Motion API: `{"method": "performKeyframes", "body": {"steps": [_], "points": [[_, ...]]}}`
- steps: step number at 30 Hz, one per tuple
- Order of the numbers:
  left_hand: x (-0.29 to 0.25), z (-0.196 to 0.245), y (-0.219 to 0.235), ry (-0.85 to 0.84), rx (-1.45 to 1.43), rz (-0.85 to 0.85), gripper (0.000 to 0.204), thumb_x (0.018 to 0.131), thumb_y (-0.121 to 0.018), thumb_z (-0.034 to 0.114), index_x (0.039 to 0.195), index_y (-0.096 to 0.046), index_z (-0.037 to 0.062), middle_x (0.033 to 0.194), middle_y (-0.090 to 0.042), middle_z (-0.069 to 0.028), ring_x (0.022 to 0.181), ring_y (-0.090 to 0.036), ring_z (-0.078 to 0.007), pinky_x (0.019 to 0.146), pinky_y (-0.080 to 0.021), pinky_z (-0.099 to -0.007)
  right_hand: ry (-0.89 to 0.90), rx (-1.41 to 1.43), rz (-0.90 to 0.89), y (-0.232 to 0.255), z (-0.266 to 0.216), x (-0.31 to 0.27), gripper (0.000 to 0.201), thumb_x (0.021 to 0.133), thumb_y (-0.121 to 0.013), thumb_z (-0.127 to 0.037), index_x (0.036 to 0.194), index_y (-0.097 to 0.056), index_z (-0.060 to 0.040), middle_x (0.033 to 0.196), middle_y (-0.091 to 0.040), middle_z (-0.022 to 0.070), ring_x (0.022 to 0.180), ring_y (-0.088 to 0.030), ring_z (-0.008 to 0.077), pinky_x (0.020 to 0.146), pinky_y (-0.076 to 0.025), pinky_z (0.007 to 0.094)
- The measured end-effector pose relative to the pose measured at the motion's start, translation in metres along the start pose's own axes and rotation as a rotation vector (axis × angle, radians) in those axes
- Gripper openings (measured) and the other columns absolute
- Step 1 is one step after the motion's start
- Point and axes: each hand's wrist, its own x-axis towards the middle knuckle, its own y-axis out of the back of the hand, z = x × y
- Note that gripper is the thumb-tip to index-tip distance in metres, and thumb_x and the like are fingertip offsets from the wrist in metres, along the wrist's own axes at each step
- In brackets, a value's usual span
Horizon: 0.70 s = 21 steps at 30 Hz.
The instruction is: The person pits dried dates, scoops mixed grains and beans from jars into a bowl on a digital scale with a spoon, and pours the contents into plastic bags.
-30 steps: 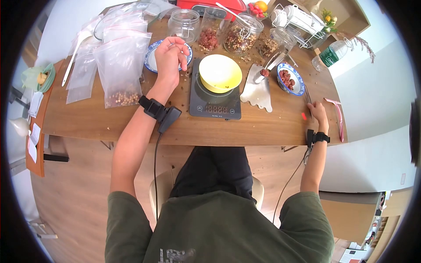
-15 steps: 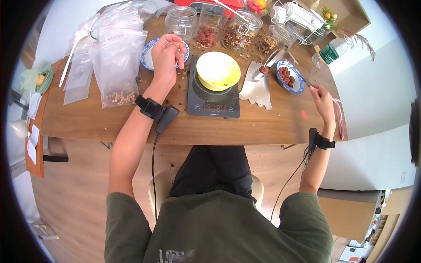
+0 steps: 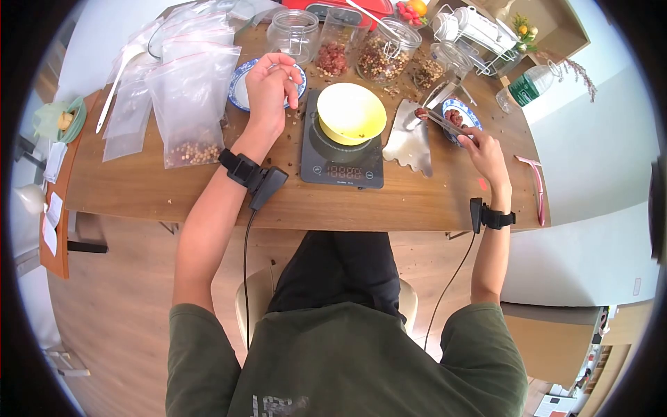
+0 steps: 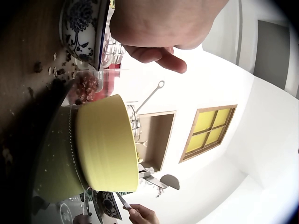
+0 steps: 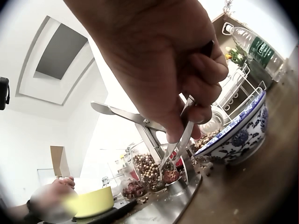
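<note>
My right hand [image 3: 488,158] grips metal tweezers [image 3: 448,124], whose tips reach a dark red dried piece [image 3: 421,113] above the metal plate [image 3: 408,142]; in the right wrist view the tips are at that red piece [image 5: 171,176]. Behind the tweezers stands a blue-and-white bowl [image 3: 473,119] of red pieces. My left hand [image 3: 269,90] hovers over a blue-and-white dish [image 3: 240,94], fingers loosely bent, holding nothing. Between the hands a yellow bowl [image 3: 351,115] rests on the black scale [image 3: 342,172]; a few small bits lie inside it.
Plastic bags [image 3: 194,104] and a white spoon [image 3: 114,90] lie at the left. Glass jars [image 3: 384,55] line the back, near a dish rack [image 3: 479,35] and a bottle [image 3: 526,87]. A pink-handled tool [image 3: 539,187] lies near the right edge.
My right hand has come up from the right side of the table with the tweezers and moved left, past the bowl, to the red piece. My left hand has barely moved.
</note>
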Motion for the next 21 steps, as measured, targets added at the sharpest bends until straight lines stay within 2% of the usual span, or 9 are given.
{"method": "performKeyframes", "body": {"steps": [10, 13, 15, 18, 19, 21], "points": [[0.001, -0.001, 0.0, -0.004, -0.002, -0.002, 0.015, 0.079, -0.04, -0.005, 0.087, -0.052, 0.0002, 0.065, -0.057, -0.0099, 0.036, -0.043, -0.0102, 0.032, -0.031, -0.0219, 0.015, -0.031, 0.033, 0.002, -0.005, -0.005, 0.023, 0.084, -0.06, -0.026, 0.1, -0.066, -0.0091, 0.071, -0.061, 0.0178, 0.067, -0.059, 0.0341, 0.063, -0.046, 0.0371], [0.0, 0.0, 0.0, 0.0, -0.003, 0.0, 0.015, 0.079, -0.04, -0.006, 0.086, -0.052, 0.0003, 0.065, -0.057, -0.0098, 0.036, -0.043, -0.0101, 0.032, -0.031, -0.0219, -0.064, -0.005, -0.006, 0.005, -0.014, -0.01, 0.024, 0.084, -0.061, -0.025, 0.1, -0.066, -0.0078, 0.069, -0.06, 0.0177, 0.063, -0.059, 0.0312, 0.062, -0.045, 0.0348], [0.0, -0.001, 0.0, -0.001, -0.004, -0.001, 0.015, 0.079, -0.04, -0.006, 0.086, -0.052, 0.0004, 0.065, -0.057, -0.0097, 0.036, -0.043, -0.0101, 0.032, -0.031, -0.0219, 0.019, 0.12, 0.021, 0.004, -0.018, -0.013, 0.027, 0.085, -0.061, -0.022, 0.102, -0.065, -0.0016, 0.054, -0.049, 0.008, 0.05, -0.047, 0.0115, 0.05, -0.04, 0.0289], [0.001, -0.001, 0.001, -0.001, -0.001, -0.004, 0.015, 0.079, -0.04, -0.006, 0.086, -0.052, 0.0007, 0.065, -0.057, -0.0094, 0.036, -0.043, -0.01, 0.032, -0.031, -0.0219, 0.12, 0.149, 0.053, 0.001, -0.024, -0.013, 0.026, 0.084, -0.062, -0.02, 0.102, -0.065, -0.001, 0.054, -0.049, 0.0072, 0.051, -0.046, 0.0099, 0.05, -0.039, 0.0279], [0.001, -0.002, 0.001, -0.001, 0.003, -0.003, 0.015, 0.079, -0.04, -0.005, 0.086, -0.052, 0.0008, 0.065, -0.057, -0.0093, 0.037, -0.043, -0.01, 0.032, -0.031, -0.0219, 0.119, 0.15, 0.054, 0.002, -0.029, -0.013, 0.026, 0.084, -0.062, -0.02, 0.102, -0.065, -0.001, 0.054, -0.049, 0.0072, 0.051, -0.046, 0.0099, 0.05, -0.039, 0.0279], [0.001, -0.002, 0.001, 0.0, 0.006, -0.001, 0.015, 0.079, -0.04, -0.005, 0.086, -0.052, 0.0009, 0.065, -0.057, -0.0093, 0.037, -0.044, -0.01, 0.032, -0.031, -0.022, 0.127, 0.157, 0.045, 0.008, -0.048, -0.015, 0.026, 0.082, -0.063, -0.024, 0.098, -0.066, -0.0032, 0.072, -0.063, 0.0176, 0.064, -0.061, 0.0285, 0.063, -0.046, 0.0325]]}}
